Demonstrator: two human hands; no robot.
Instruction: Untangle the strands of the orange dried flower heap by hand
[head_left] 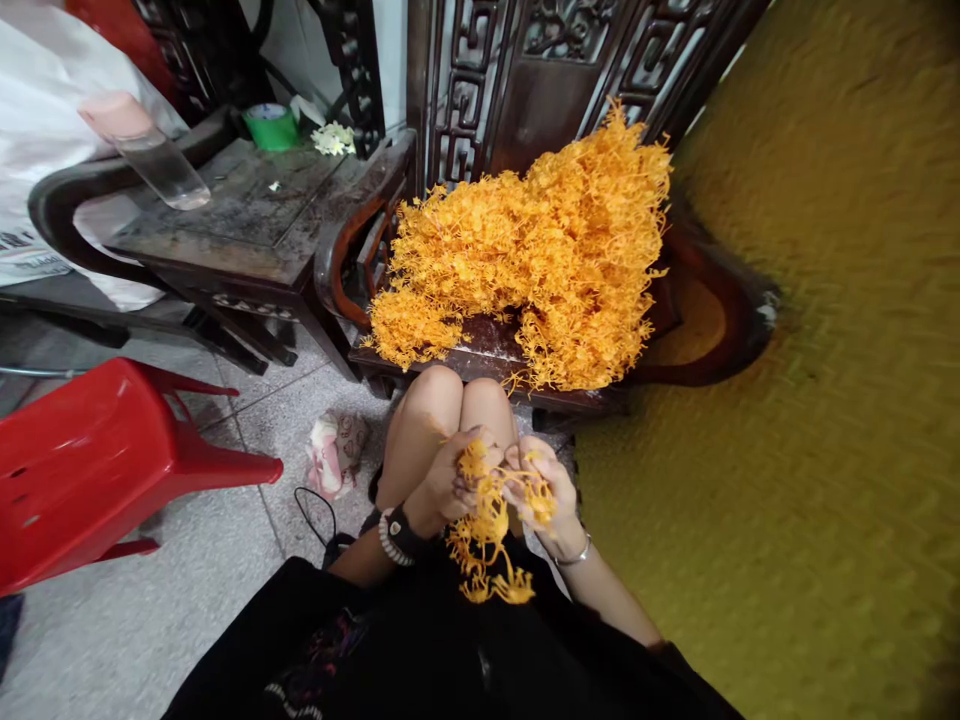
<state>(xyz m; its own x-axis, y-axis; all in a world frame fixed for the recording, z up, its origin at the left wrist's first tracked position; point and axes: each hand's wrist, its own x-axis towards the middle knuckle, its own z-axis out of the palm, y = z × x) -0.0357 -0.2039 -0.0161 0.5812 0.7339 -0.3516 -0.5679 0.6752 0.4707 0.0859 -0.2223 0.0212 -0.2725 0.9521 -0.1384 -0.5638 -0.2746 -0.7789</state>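
Note:
Over my lap, my left hand (448, 478) is closed around a bunch of orange-yellow branching sprigs (486, 540), which look like artificial flower stems. Their tufted ends hang down in front of my black clothing. Close beside it, my right hand (559, 490) has its fingers bent round more of the same sprigs, and a few strands run between both hands. A large heap of the same orange sprigs (525, 240) covers much of the dark carved wooden chair (499, 335) just beyond my knees. The fingertips are partly hidden by the sprigs.
At left stands a red plastic stool (82, 450). A dark side table (232, 220) bears a bottle (161, 165), a green tape roll (271, 127) and pale flowers (334, 139). A pink-white pouch (335, 455) lies on the floor. A yellow-brown textured surface (810, 430) rises close at right.

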